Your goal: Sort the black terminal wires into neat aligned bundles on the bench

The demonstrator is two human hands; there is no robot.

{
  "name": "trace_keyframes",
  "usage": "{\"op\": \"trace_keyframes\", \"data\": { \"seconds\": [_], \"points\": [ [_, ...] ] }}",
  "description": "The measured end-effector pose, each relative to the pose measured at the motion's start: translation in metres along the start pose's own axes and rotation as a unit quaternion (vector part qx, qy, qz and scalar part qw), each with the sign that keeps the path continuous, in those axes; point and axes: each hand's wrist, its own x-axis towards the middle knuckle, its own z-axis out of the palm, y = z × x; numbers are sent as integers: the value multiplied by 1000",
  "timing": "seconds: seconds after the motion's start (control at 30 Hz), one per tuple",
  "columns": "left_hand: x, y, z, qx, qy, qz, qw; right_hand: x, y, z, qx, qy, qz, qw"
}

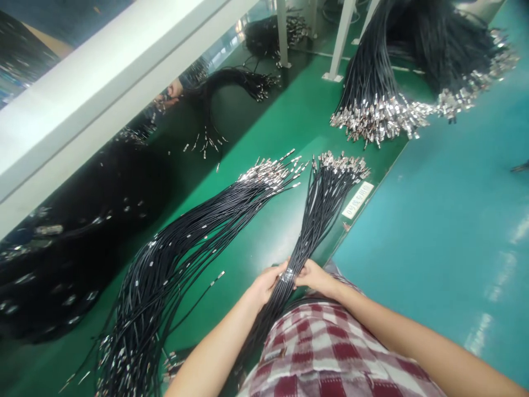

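A bundle of black cables [314, 220] lies on the green work surface with its silvery connector ends fanned out away from me. Clear tape or a shiny band [288, 275] wraps the bundle near my body. My left hand [269, 282] grips the bundle from the left, fingers partly hidden beneath it. On the other side, my right hand [313, 277] closes around the bundle at the band, its fingertips tucked behind the cables. The near end of the bundle runs down past my left forearm and a checked garment [322, 342].
A larger loose pile of black cables [165, 259] spreads to the left. Thick hanging bunches [384, 71] with metal ends are at the upper right. A white label [357, 200] is stuck near the table edge. A white beam [103, 77] crosses the upper left; another person's hand [175, 89] shows beneath it.
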Motion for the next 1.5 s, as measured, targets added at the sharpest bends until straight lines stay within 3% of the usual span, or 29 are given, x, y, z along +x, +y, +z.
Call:
{"op": "trace_keyframes", "data": {
  "seconds": [0.07,0.13,0.2,0.3,0.37,0.43,0.5,0.57,0.6,0.67,0.7,0.8,0.83,0.9,0.97,1.13,1.37,1.5],
  "points": [
    [0,-6,3,15,89,112,990,-10,-8,-3,50,-6,14,999],
    [-2,-3,3,17,131,175,976,-17,-15,-6,94,-19,43,994],
    [-6,12,-3,21,79,151,985,-20,-21,-9,121,-18,88,989],
    [-15,44,-9,86,-62,100,989,-21,-25,-13,110,21,144,983],
    [-24,59,-4,180,-69,105,976,-23,-27,-13,68,50,166,983],
    [-35,59,11,304,4,159,939,-27,-30,-9,40,78,177,980],
    [-48,44,32,406,85,249,875,-30,-32,-2,81,82,190,975],
    [-60,20,47,451,108,323,825,-32,-33,7,142,65,192,969],
    [-64,10,51,457,94,336,818,-31,-32,10,152,59,185,969],
    [-64,-3,49,437,61,330,834,-28,-29,13,127,72,157,977],
    [-59,-4,44,415,71,327,846,-26,-27,13,108,84,143,980],
    [-34,6,23,326,165,320,874,-25,-23,8,105,89,132,982],
    [-25,11,17,301,166,288,894,-27,-22,5,113,77,132,982],
    [-9,18,9,252,101,177,946,-32,-21,1,111,52,134,983],
    [-1,20,7,203,37,91,974,-37,-20,-4,80,49,147,985],
    [-1,16,7,185,27,109,976,-39,-23,-7,56,82,134,986],
    [-2,14,6,186,37,115,975,-22,-25,9,-43,119,126,984],
    [-1,13,7,166,44,103,980,-29,-13,-1,-179,134,30,974]
  ]
}}
